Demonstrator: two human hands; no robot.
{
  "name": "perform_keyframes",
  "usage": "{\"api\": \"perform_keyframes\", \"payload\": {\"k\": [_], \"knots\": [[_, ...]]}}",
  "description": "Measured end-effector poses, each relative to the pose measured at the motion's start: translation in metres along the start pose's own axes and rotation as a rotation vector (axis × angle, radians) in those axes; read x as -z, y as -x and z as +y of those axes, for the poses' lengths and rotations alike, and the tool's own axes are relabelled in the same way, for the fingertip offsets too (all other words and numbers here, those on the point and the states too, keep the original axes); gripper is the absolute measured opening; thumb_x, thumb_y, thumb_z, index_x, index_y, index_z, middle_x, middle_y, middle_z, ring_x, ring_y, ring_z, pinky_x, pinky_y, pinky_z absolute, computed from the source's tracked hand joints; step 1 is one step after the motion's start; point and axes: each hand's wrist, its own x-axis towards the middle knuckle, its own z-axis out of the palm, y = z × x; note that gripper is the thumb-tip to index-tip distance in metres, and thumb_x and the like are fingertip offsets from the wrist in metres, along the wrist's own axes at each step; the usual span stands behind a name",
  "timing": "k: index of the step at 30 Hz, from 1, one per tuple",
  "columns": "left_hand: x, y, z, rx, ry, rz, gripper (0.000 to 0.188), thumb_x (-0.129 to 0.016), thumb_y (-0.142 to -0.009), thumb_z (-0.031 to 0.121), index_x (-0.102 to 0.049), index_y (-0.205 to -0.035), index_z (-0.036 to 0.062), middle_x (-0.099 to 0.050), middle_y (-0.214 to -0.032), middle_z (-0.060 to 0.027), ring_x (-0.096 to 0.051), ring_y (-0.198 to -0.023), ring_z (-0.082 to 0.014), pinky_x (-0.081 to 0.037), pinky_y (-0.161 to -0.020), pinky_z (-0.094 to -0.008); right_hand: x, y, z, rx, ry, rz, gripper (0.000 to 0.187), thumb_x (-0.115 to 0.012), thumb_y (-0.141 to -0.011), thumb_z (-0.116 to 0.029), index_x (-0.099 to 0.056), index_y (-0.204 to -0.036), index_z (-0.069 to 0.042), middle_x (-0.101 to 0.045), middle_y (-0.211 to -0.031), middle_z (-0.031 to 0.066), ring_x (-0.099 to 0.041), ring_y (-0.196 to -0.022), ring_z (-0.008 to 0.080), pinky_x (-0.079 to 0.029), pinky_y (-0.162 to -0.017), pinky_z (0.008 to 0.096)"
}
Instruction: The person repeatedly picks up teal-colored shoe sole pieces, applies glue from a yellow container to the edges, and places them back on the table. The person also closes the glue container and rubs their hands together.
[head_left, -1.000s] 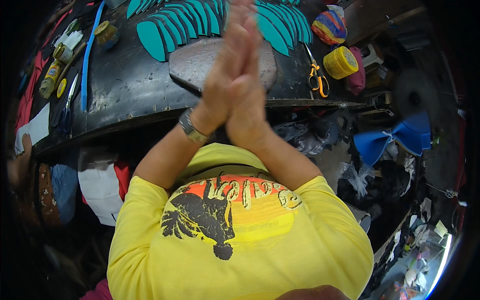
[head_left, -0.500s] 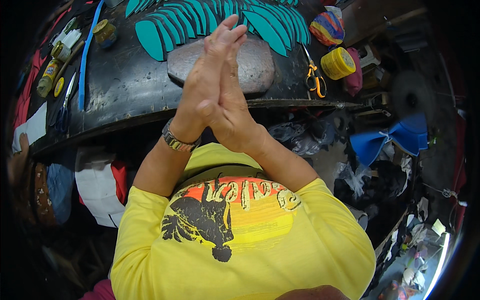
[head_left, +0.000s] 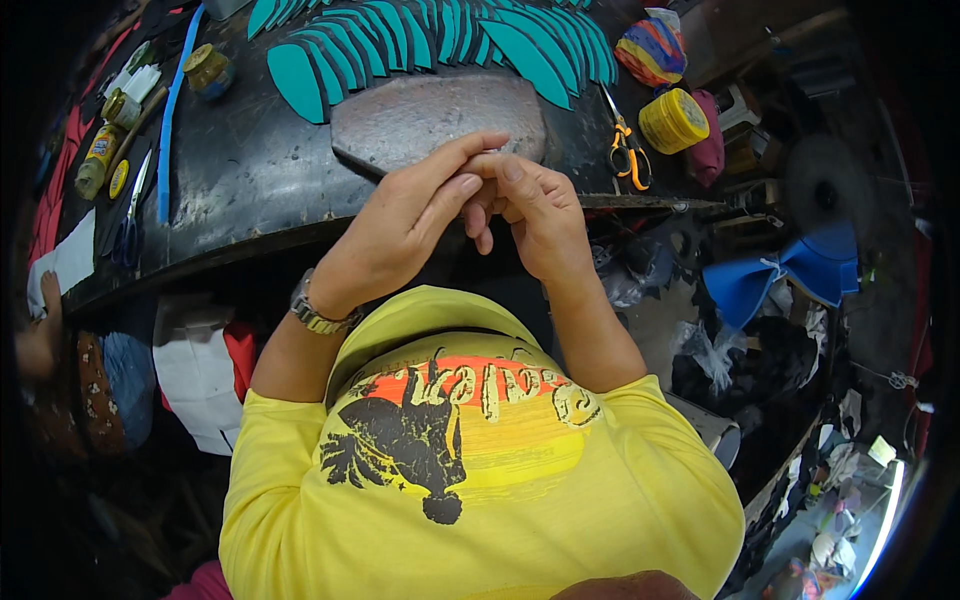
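My left hand (head_left: pixel 405 215), with a metal watch (head_left: pixel 322 308) on its wrist, reaches toward the right with its index finger and thumb stretched out. Its fingertips meet my right hand (head_left: pixel 548 215), whose fingers are curled with the thumb laid over them. Where the hands overlap, some fingers are hidden, and I cannot make out anything held between them. Both hands are at the near edge of a worn stone slab (head_left: pixel 430 115) on the dark table (head_left: pixel 265 225). Behind the slab, many teal, dark-edged leaf-shaped pieces (head_left: pixel 297 85) lie in overlapping rows.
Orange-handled scissors (head_left: pixel 628 155) and a yellow tub (head_left: pixel 673 122) stand right of the slab. At left lie a blue strip (head_left: pixel 178 120), a small jar (head_left: pixel 208 72), dark-handled scissors (head_left: pixel 130 225) and a bottle (head_left: pixel 97 160). Another person's hand (head_left: pixel 48 290) is at the far left edge.
My palms were pressed together, fingers pointing away over the slab. They have come apart and lower, with the right fingers now curled and touching the left ones.
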Motion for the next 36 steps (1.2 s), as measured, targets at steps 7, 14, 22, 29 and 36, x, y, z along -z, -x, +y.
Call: {"api": "perform_keyframes", "payload": {"k": [7, 14, 22, 29, 36], "knots": [[0.009, -0.001, -0.01, 0.014, -0.016, 0.25, 0.023, -0.07, -0.088, 0.007, -0.072, -0.111, 0.0003, -0.074, -0.095, -0.0106, -0.071, -0.079, -0.0142, -0.058, -0.073, -0.0249, 0.001, 0.008, 0.006, -0.176, -0.354, -0.08, 0.043, -0.047, -0.104, -0.034, -0.058, -0.123, 0.002, -0.064, -0.075, 0.0089, -0.062, -0.065, 0.0156, -0.049, -0.055, 0.0246], [0.018, 0.008, -0.014, 0.017, -0.029, 0.242, 0.014, -0.072, -0.088, 0.006, -0.073, -0.1, -0.0004, -0.07, -0.083, -0.0056, -0.059, -0.063, -0.0055, -0.047, -0.056, -0.0179, 0.005, 0.008, 0.023, -0.225, -0.507, -0.157, 0.048, -0.047, -0.102, -0.039, -0.056, -0.131, -0.002, -0.065, -0.096, 0.0122, -0.063, -0.083, 0.0196, -0.052, -0.073, 0.0311], [0.019, 0.008, -0.038, 0.202, 1.27, 0.203, 0.02, -0.064, -0.097, 0.023, -0.064, -0.092, 0.0036, -0.052, -0.066, 0.001, -0.043, -0.058, -0.0058, -0.039, -0.058, -0.0188, 0.002, -0.003, 0.014, -0.005, -0.305, 0.004, 0.049, -0.048, -0.101, -0.039, -0.054, -0.133, -0.003, -0.062, -0.115, 0.0068, -0.057, -0.103, 0.0178, -0.043, -0.093, 0.035], [0.009, 0.029, -0.054, 0.214, 0.416, 0.045, 0.044, -0.049, -0.104, 0.035, -0.064, -0.082, 0.001, -0.06, -0.071, -0.0021, -0.055, -0.073, -0.011, -0.043, -0.074, -0.0262, 0.003, -0.005, -0.011, 0.43, 0.442, 0.2, 0.057, -0.042, -0.101, -0.046, -0.052, -0.135, -0.002, -0.053, -0.132, 0.0128, -0.047, -0.127, 0.0254, -0.037, -0.104, 0.0374], [-0.054, 0.034, -0.042, -0.147, 0.927, -0.004, 0.061, -0.04, -0.103, 0.035, -0.027, -0.151, 0.001, -0.037, -0.152, -0.0167, -0.045, -0.134, -0.0261, -0.033, -0.113, -0.0334, -0.037, 0.001, 0.036, 1.013, 1.374, -0.23, 0.053, -0.042, -0.096, -0.059, -0.071, -0.119, -0.021, -0.056, -0.136, 0.012, -0.044, -0.134, 0.0338, -0.015, -0.117, 0.055]]}}
